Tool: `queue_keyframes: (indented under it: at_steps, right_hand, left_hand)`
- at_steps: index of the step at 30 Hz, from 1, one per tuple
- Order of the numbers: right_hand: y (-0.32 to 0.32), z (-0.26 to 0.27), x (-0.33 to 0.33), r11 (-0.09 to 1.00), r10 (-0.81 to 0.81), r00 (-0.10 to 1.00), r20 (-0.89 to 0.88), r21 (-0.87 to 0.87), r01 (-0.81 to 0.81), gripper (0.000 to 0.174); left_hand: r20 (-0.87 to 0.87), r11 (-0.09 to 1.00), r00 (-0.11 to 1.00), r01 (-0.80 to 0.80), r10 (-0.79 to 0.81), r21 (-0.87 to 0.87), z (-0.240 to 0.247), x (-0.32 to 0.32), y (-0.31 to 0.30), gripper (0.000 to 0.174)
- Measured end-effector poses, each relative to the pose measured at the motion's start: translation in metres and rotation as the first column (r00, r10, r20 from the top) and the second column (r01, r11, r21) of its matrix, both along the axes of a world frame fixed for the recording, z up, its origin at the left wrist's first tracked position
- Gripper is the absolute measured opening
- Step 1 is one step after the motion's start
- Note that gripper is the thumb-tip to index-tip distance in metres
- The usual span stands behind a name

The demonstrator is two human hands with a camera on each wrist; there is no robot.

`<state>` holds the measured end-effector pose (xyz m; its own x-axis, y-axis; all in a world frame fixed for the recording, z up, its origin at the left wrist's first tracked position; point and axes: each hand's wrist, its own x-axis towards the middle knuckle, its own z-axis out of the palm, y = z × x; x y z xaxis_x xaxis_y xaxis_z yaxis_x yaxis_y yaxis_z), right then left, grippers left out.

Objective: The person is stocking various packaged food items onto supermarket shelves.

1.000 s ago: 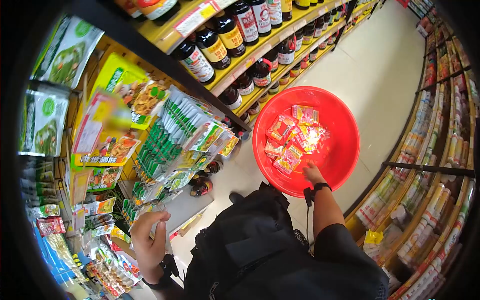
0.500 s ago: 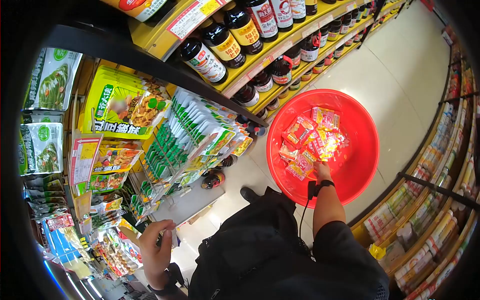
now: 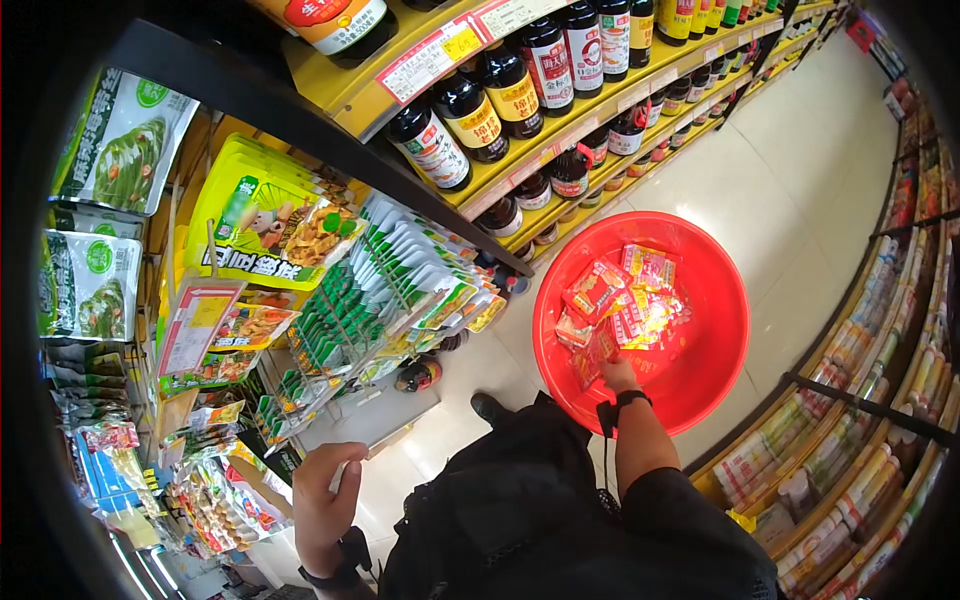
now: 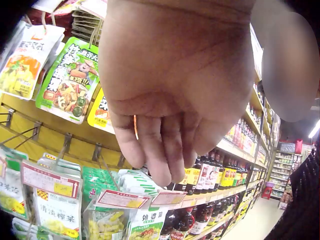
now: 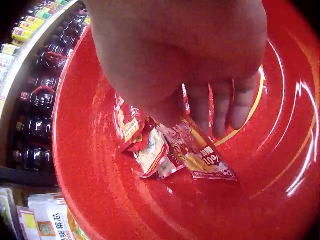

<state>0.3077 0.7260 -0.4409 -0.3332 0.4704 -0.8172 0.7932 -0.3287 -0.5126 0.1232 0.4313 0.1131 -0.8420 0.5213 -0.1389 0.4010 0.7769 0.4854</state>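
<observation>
A red plastic basin [image 3: 712, 385] on the floor contains several small red-and-yellow snack packets [image 3: 600, 288]. My right hand [image 3: 621, 376] reaches over its near side and pinches one packet [image 5: 202, 157] at the edge; the thumb hides part of it in the right wrist view. Other packets [image 5: 150, 152] lie just beside it in the basin. My left hand [image 3: 325, 490] is raised near the hanging pouches, its fingers loosely bent and holding nothing. In the left wrist view, the left hand [image 4: 175, 75] overlaps shelves of pickle pouches [image 4: 70, 82].
To the left, a rack carries yellow pouches [image 3: 265, 215] and rows of green-and-white packets [image 3: 370, 290] with price tags. Shelves of dark sauce bottles [image 3: 470, 115] run along the back. A shelf of wrapped goods [image 3: 850, 400] curves along the right side of the tiled aisle [image 3: 790, 190].
My right hand has taken hold of a packet at the pile's near edge and drawn it slightly toward me. The left hand stays raised with nothing in it. The head view has shifted.
</observation>
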Motion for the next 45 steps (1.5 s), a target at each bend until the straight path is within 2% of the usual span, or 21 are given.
queue_keyframes:
  at_steps: [3,6,7,8,10,11,14,16,17,18,20,23,27,28,30,34,35,39,40,42,45]
  right_hand:
    - [0.007,-0.016,0.014,0.999,-0.02,0.999,-0.05,0.025,0.022,0.035]
    - [0.024,-0.03,0.031,0.972,-0.226,0.915,-0.333,-0.139,0.189,0.03]
    - [0.037,0.042,0.019,0.975,-0.201,0.937,-0.286,-0.149,0.163,0.025]
    - [0.048,0.076,0.014,0.973,-0.204,0.935,-0.29,-0.168,0.16,0.024]
    - [0.062,0.113,0.006,0.967,-0.211,0.93,-0.3,-0.204,0.153,0.023]
    - [0.065,0.122,0.001,0.942,-0.295,0.865,-0.405,-0.274,0.193,0.02]
    - [0.074,0.207,-0.032,0.966,-0.16,0.804,-0.573,-0.259,0.008,0.017]
    - [0.071,0.241,-0.056,0.974,-0.041,0.742,-0.669,-0.191,-0.118,0.019]
    - [0.066,0.266,-0.068,0.972,0.001,0.695,-0.719,-0.164,-0.171,0.02]
    - [0.06,0.291,-0.08,0.965,0.046,0.641,-0.766,-0.131,-0.227,0.022]
    - [0.047,0.339,-0.099,0.93,0.146,0.493,-0.858,-0.051,-0.364,0.024]
    - [0.02,0.405,-0.117,0.853,0.153,0.324,-0.933,-0.04,-0.52,0.025]
    - [-0.02,0.456,-0.132,0.791,0.127,0.175,-0.976,-0.007,-0.612,0.024]
    - [-0.029,0.46,-0.135,0.787,0.133,0.21,-0.969,-0.025,-0.617,0.026]
    - [-0.04,0.471,-0.139,0.761,0.146,0.175,-0.974,-0.002,-0.648,0.027]
    - [-0.07,0.494,-0.139,0.756,0.173,0.211,-0.962,-0.007,-0.654,0.028]
    - [-0.08,0.496,-0.139,0.764,0.188,0.213,-0.959,0.007,-0.645,0.029]
    - [-0.116,0.519,-0.146,0.764,0.243,0.178,-0.953,0.075,-0.64,0.031]
    - [-0.125,0.521,-0.149,0.763,0.256,0.159,-0.953,0.098,-0.639,0.031]
    - [-0.144,0.531,-0.153,0.764,0.328,0.138,-0.934,0.177,-0.621,0.03]
    - [-0.175,0.562,-0.163,0.704,0.375,0.065,-0.925,0.238,-0.669,0.032]
  left_hand:
    - [-0.001,1.0,1.0,0.015,-0.015,0.001,-0.003,0.0,-0.004,0.016]
    - [0.03,1.0,1.0,0.006,-0.006,0.01,-0.002,0.002,-0.004,0.015]
    - [0.035,1.0,0.999,0.011,-0.011,0.015,-0.003,0.003,-0.004,0.014]
    - [0.041,1.0,0.999,0.016,-0.016,0.021,-0.004,0.003,-0.004,0.014]
    - [0.049,0.998,0.998,0.034,-0.037,0.046,-0.008,0.004,-0.004,0.014]
    - [0.052,0.997,0.997,0.049,-0.052,0.065,-0.011,0.005,-0.004,0.014]
    - [0.075,0.984,0.989,0.119,-0.13,0.135,-0.013,0.004,0.003,0.016]
    - [0.075,0.969,0.984,0.146,-0.163,0.198,-0.018,0.003,0.009,0.017]
    - [0.081,0.958,0.979,0.164,-0.188,0.236,-0.019,0.003,0.014,0.02]
    - [0.157,0.971,0.978,0.102,-0.137,0.215,-0.02,0.004,0.018,0.024]
    - [0.179,0.956,0.975,0.076,-0.131,0.284,-0.026,0.005,0.025,0.028]
    - [0.245,0.901,0.964,-0.017,-0.1,0.433,-0.027,0.011,0.035,0.032]
    - [0.366,0.966,0.916,0.074,-0.164,0.249,-0.013,0.014,0.019,0.035]
    - [0.374,0.959,0.917,0.029,-0.138,0.283,-0.012,0.016,0.013,0.033]
    - [0.398,0.934,0.912,-0.056,-0.096,0.352,-0.011,0.022,-0.002,0.027]
    - [0.425,0.834,0.898,-0.145,-0.115,0.532,-0.018,0.026,-0.037,0.027]
    - [0.374,0.837,0.918,-0.098,-0.132,0.538,-0.016,0.025,-0.046,0.025]
    - [0.263,0.805,0.962,-0.105,-0.066,0.583,-0.033,0.024,-0.086,0.02]
    - [0.218,0.737,0.972,-0.081,-0.092,0.671,-0.035,0.023,-0.093,0.023]
    - [0.212,0.747,0.971,-0.059,-0.11,0.662,-0.035,0.019,-0.117,0.027]
    - [0.178,0.688,0.977,-0.052,-0.114,0.724,-0.022,0.015,-0.15,0.03]
